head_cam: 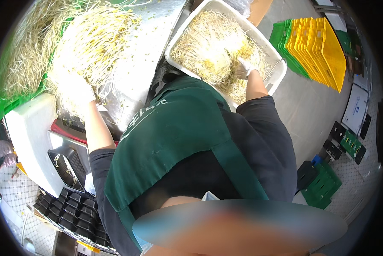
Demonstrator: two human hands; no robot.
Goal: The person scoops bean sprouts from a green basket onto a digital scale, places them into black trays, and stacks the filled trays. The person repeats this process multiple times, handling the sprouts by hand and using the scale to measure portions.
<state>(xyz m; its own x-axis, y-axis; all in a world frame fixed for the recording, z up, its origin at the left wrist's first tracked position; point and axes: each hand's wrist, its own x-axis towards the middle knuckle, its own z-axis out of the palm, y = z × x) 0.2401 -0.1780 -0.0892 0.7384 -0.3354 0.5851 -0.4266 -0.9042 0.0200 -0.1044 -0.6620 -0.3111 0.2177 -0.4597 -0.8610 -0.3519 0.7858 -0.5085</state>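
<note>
My left hand (79, 91), overexposed in bright light, rests at the lower edge of a heap of bean sprouts (98, 41) on a steel table (156, 32); its fingers cannot be made out. My right hand (246, 68), in a pale glove, reaches into a white plastic tub (276, 72) full of bean sprouts (201, 48). Some of its fingers are down among the sprouts, so its hold is unclear. More sprouts (28, 54) fill a green crate (13, 104) at the far left.
Nested yellow crates (332, 54) and green crates (281, 35) stand on the floor at right. A white foam box (31, 128), a scale with a black tray (77, 166) and stacked black trays (73, 211) are at left. Other people (4, 150) are partly visible far left.
</note>
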